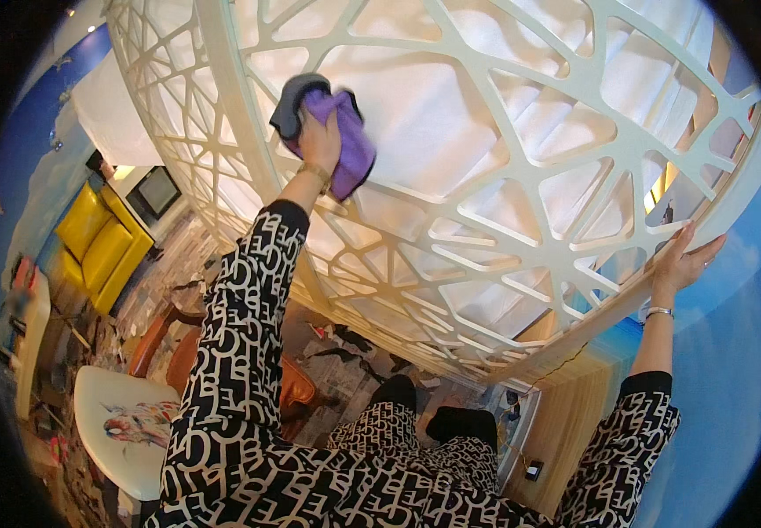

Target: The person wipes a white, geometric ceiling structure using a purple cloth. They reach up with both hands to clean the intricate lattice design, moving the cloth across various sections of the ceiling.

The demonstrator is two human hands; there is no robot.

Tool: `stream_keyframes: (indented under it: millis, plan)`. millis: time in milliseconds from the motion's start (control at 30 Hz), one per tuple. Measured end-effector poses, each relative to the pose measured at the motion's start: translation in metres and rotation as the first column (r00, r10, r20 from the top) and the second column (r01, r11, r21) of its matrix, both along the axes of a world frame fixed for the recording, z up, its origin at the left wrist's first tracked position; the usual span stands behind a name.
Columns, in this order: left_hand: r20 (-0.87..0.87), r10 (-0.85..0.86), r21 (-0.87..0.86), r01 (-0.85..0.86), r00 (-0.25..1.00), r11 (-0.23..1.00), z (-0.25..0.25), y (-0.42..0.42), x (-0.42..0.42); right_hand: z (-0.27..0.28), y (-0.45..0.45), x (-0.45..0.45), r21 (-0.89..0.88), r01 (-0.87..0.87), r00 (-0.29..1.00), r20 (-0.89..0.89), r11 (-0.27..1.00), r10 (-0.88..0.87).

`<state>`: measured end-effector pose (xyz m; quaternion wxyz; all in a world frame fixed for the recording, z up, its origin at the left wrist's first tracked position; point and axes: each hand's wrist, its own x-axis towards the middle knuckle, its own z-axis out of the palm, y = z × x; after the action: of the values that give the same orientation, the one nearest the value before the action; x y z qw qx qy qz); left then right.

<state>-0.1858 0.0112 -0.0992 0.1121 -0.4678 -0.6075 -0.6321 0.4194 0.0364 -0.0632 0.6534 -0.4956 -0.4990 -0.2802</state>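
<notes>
My left hand [319, 142] grips a purple and grey cleaning cloth [354, 148], its edges bound in black. The cloth lies against a white openwork lattice panel [479, 112], close to an upright frame post [235, 99]. Far to the right, my right hand [681, 261] rests on the panel's edge, thumb on the rim and the other fingers spread outward. White fabric [420, 112] shows through the irregular openings behind the lattice. The fingertips of my left hand are hidden by the folds of the cloth.
A yellow sofa [103, 244] stands at the far left. Nearer are a brown leather chair [156, 336] and a white chair back [130, 422] with a giraffe picture. A blue painted wall [717, 369] rises at right, above a wall socket [533, 470]. A thin cable [555, 369] hangs below the panel.
</notes>
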Motion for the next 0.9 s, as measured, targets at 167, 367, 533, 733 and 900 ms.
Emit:
stream_keyframes:
  millis: [167, 367, 533, 733, 900]
  plan:
    - [0.177, -0.033, 0.269, -0.016, 0.984, 0.963, 0.098, 0.043, 0.045, 0.006, -0.003, -0.013, -0.008, -0.084, 0.995, -0.047, 0.996, 0.083]
    - [-0.115, -0.265, 0.284, 0.287, 0.957, 0.915, 0.124, 0.027, 0.190, 0.005, -0.004, -0.012, -0.016, -0.050, 0.998, -0.045, 0.999, 0.049]
    - [-0.621, -0.212, 0.048, 0.306, 0.754, 0.951, 0.065, 0.008, 0.217, 0.001, -0.003, -0.007, -0.016, -0.082, 0.994, -0.067, 0.997, 0.081]
    - [-0.363, -0.013, 0.344, 0.147, 0.932, 0.927, 0.163, 0.038, 0.148, 0.000, -0.001, -0.004, 0.005, -0.042, 0.999, -0.013, 0.999, 0.042]
    - [-0.497, 0.213, 0.424, 0.022, 0.841, 0.905, 0.186, 0.043, 0.206, 0.004, 0.000, -0.010, 0.011, 0.026, 0.999, -0.026, 1.000, -0.026]
